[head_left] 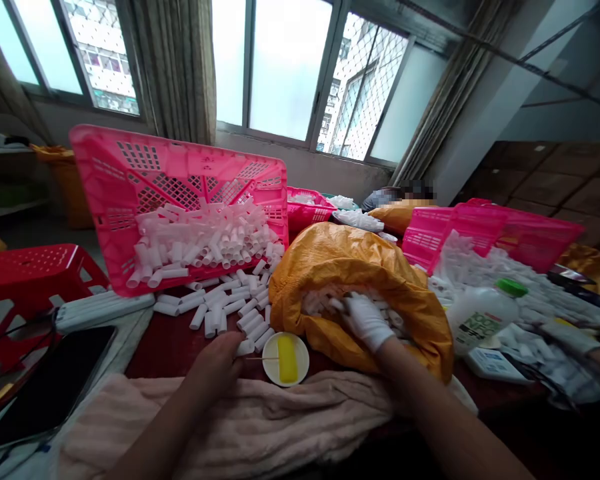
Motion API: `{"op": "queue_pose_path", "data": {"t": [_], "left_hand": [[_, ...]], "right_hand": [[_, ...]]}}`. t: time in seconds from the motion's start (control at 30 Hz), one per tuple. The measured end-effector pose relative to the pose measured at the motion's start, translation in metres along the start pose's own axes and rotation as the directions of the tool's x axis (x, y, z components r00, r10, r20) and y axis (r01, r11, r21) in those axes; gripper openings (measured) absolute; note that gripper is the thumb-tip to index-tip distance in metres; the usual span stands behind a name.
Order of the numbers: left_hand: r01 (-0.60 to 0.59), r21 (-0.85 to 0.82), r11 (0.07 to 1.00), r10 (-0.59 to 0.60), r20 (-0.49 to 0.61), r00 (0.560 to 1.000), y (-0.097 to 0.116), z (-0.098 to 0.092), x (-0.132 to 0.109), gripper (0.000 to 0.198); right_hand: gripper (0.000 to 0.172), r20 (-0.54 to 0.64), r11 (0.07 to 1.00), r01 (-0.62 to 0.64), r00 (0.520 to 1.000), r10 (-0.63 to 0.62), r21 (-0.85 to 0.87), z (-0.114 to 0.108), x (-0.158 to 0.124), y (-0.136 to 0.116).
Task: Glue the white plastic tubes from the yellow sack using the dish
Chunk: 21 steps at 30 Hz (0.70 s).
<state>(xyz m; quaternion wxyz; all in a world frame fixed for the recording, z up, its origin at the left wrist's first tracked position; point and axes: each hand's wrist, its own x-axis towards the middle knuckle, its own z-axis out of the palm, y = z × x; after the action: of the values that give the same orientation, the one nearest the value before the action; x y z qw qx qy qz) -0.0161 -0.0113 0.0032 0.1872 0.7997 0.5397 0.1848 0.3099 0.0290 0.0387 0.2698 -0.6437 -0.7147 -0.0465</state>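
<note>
A white tube [245, 347] shows at the tips of the left hand [223, 363], low over the worktop [175, 340], just beside a round dish [303, 360]. That hand is bare, its fingers closed on the tube. A thin stick [263, 359] runs from beside them to the yellow block [287, 359] in the dish; whether they hold it too, I cannot tell.

The right hand [369, 322], in a white glove, reaches into the open mouth of an orange bag [340, 247]. Its fingers are partly curled, with a white piece [337, 305] at their tips — gripped or only touched, I cannot tell from here.

More white tubes [223, 308] lie loose left of the bag, spilling from a pink crate [180, 153] tilted on its side. A pale pink cloth [330, 400] is bunched along the near edge. On the right stand a green-capped bottle [485, 319] and a small white device [497, 365]; beyond them, a co-worker's gloved hand [570, 335] rests among white pieces. A red stool [30, 270] stands at the far left — the windows [290, 73] are behind everything.
</note>
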Motion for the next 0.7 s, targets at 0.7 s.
{"op": "queue_pose_path", "data": {"t": [0.7], "left_hand": [[0.043, 0.06, 0.997, -0.05, 0.11, 0.993, 0.007, 0.018, 0.004, 0.022]], "right_hand": [[0.028, 0.194, 0.888, 0.297, 0.905, -0.379, 0.351, 0.037, -0.055, -0.073]]}}
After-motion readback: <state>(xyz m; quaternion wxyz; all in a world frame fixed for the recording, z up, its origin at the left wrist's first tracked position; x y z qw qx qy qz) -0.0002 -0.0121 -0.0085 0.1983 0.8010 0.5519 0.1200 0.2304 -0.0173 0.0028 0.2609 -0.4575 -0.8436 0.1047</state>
